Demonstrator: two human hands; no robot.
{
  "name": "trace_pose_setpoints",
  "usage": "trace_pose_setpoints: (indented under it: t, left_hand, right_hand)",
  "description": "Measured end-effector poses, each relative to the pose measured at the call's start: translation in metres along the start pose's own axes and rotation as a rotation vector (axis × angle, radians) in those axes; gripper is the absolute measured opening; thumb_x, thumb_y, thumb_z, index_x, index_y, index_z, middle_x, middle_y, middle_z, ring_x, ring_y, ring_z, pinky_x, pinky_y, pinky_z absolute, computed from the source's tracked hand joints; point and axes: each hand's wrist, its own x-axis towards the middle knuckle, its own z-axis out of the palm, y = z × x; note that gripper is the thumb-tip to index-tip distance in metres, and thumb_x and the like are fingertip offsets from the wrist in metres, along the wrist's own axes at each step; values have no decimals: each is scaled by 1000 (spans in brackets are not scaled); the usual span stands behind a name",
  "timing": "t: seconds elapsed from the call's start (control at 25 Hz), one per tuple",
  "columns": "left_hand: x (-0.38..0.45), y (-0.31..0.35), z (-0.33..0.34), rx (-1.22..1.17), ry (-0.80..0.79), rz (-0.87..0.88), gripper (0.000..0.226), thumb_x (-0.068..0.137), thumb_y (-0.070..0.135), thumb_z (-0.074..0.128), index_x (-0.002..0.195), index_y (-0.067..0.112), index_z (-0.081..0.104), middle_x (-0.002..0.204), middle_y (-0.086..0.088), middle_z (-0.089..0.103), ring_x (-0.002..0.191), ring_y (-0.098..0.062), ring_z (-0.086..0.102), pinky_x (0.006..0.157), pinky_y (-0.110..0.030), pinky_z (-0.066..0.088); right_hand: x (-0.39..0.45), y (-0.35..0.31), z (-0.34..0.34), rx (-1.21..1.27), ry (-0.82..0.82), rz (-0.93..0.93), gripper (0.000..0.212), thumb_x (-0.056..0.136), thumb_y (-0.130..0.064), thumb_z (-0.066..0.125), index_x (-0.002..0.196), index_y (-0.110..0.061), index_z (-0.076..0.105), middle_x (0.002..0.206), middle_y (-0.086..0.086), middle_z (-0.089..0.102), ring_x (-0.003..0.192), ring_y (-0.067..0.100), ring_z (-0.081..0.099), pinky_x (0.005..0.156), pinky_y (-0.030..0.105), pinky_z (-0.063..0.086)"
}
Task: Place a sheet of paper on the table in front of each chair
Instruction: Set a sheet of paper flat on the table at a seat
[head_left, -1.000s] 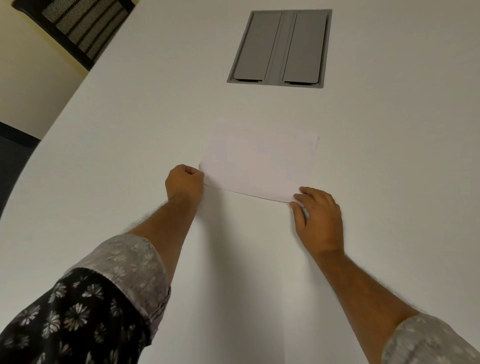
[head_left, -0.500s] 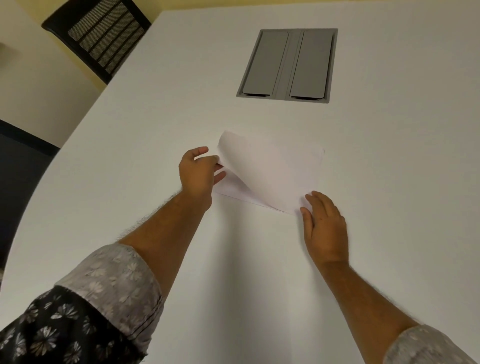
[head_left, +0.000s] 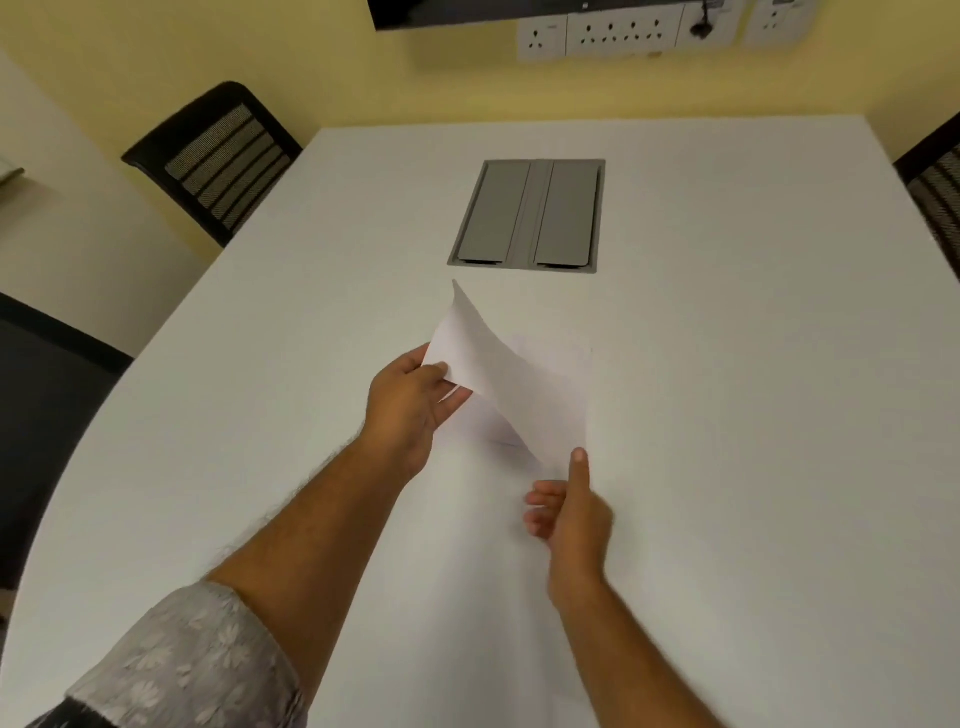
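A white sheet of paper (head_left: 498, 364) curls up off the white table (head_left: 753, 415), its far left corner raised. My left hand (head_left: 410, 400) pinches its left edge between thumb and fingers. My right hand (head_left: 569, 512) pinches its near right corner, thumb on top. More white paper (head_left: 566, 364) seems to lie flat under it, hard to tell apart from the table. A black mesh chair (head_left: 218, 156) stands at the far left of the table. Part of another chair (head_left: 935, 182) shows at the far right edge.
A grey cable hatch (head_left: 527, 215) with two flaps is set into the table just beyond the paper. Wall sockets (head_left: 623, 31) line the yellow wall behind. A dark panel (head_left: 47, 405) stands left of the table's curved edge.
The sheet, flat a second ago, has been lifted and curled by my left hand. My right hand turned from pressing the near corner to pinching it. The view tilted up, showing chairs and wall.
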Motion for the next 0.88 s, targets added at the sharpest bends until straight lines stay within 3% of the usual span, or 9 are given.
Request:
trace_pose_setpoints:
  t: [0.08,0.12,0.28,0.48,0.68,0.88]
  left_hand:
    - [-22,6,-6,-40,-11,6,35,100,-6,51,129,4,67,121,-14,79,111,-32,76,85,-39,65]
    - [-32,10,-12,-57,-14,10,35,100,-6,51,130,4,67,122,-15,78,111,-33,76,84,-38,65]
    - [-77,31,-56,-24,2,62,39,100,-2,49,133,6,67,126,-13,77,113,-33,76,83,-39,65]
    - [-123,47,-131,38,75,68,39,103,2,50,136,13,66,129,-11,76,115,-32,75,87,-46,64]
    - [-139,48,-219,41,287,45,26,103,7,60,121,18,74,116,-8,81,105,-30,78,74,-38,66]
    - [-127,59,-310,21,490,28,22,96,8,74,116,15,74,106,-11,81,91,-28,81,70,-36,66]
  right_hand:
    - [-31,0,2,386,-182,417,88,77,-81,69,107,2,72,100,26,81,82,32,82,65,40,66]
    - [-42,-2,1,518,-233,492,85,82,-74,72,118,2,67,109,27,79,93,36,81,69,43,68]
    - [-70,-20,-3,728,-240,411,56,95,-33,76,138,-1,62,115,21,79,96,31,81,71,41,69]
    - [-99,-31,7,312,-268,281,31,92,-6,78,122,-6,71,100,11,84,82,24,82,63,31,65]
    - [-138,-1,36,-159,-289,-14,17,96,-8,74,108,-19,78,100,-4,84,89,17,81,68,31,65]
    - [-170,56,90,-405,-344,-161,21,97,-5,71,102,-24,78,97,-12,83,88,9,79,63,29,65]
